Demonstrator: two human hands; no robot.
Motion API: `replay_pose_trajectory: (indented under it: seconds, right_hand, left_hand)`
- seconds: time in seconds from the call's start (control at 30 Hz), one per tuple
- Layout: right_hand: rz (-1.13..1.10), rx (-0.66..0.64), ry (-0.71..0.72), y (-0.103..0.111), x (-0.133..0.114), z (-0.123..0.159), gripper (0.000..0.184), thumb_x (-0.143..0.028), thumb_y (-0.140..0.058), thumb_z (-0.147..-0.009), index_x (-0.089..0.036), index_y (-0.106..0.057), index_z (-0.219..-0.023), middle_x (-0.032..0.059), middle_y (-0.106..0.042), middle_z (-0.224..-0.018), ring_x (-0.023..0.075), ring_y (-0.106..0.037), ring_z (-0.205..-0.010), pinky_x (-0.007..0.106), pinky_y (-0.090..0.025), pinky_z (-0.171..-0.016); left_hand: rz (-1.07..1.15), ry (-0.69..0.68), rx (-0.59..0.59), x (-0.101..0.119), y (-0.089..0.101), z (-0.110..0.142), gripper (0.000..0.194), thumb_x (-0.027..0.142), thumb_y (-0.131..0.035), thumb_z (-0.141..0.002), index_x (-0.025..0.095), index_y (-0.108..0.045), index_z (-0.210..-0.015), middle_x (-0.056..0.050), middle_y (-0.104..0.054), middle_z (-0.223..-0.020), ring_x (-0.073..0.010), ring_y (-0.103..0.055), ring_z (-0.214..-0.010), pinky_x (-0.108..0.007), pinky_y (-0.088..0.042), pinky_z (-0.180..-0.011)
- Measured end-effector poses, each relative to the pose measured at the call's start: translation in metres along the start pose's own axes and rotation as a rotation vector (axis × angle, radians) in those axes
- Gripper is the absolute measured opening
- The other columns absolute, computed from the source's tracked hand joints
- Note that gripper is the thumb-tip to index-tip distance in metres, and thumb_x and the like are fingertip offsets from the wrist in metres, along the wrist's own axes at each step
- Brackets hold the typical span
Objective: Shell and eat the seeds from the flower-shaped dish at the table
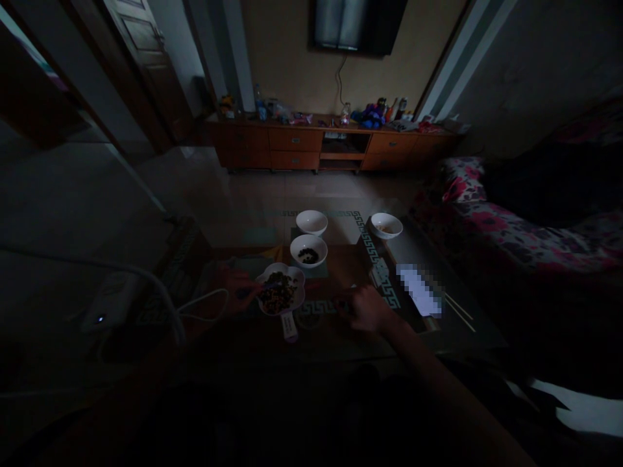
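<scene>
A white flower-shaped dish (281,292) of mixed dark and yellow beans sits on the low glass table (341,340) in front of me. My left hand (238,288) rests at the dish's left rim, fingers curled against it. My right hand (366,310) lies on the table to the right of the dish, fingers closed in a pinch; what they hold is too dark to make out. Behind the dish stands a white bowl (308,250) with dark beans in it. Farther back are an empty-looking white bowl (311,222) and another white bowl (387,226).
A small white tube (289,326) lies just in front of the dish. Chopsticks (460,312) and a bright blurred screen (418,290) lie at the table's right. A white power strip (109,301) with cable sits left. A floral sofa (511,227) stands right, a wooden cabinet (331,143) behind.
</scene>
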State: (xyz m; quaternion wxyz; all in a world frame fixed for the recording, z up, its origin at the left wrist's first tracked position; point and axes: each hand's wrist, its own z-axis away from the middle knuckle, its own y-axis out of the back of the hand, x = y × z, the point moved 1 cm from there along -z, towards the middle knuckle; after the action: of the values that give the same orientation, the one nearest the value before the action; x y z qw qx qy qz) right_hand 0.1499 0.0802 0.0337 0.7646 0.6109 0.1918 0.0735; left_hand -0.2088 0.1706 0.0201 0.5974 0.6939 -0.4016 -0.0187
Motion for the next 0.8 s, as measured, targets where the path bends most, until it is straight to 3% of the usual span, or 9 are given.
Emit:
replay_pose_trajectory:
  seconds: [0.6, 0.8]
  right_hand:
    - [0.003, -0.020, -0.007, 0.002, -0.002, 0.000, 0.029, -0.029, -0.061, -0.096, -0.021, -0.080, -0.116, 0.0092, -0.083, -0.106, 0.0227, -0.077, -0.094, 0.029, -0.050, -0.080]
    - [0.008, -0.033, -0.020, 0.005, -0.003, 0.000, 0.029, -0.030, -0.063, -0.095, -0.022, -0.080, -0.118, 0.0095, -0.083, -0.106, 0.0224, -0.077, -0.095, 0.028, -0.049, -0.080]
  left_hand:
    - [-0.061, 0.047, -0.146, 0.011, 0.003, 0.001, 0.038, 0.047, -0.058, -0.093, 0.018, -0.080, -0.084, -0.005, -0.061, -0.071, -0.0183, -0.054, -0.081, -0.033, -0.041, -0.080]
    - [-0.072, 0.054, -0.156, 0.010, 0.002, 0.001, 0.040, 0.046, -0.057, -0.095, 0.017, -0.081, -0.087, -0.006, -0.065, -0.075, -0.0186, -0.056, -0.083, -0.037, -0.041, -0.087]
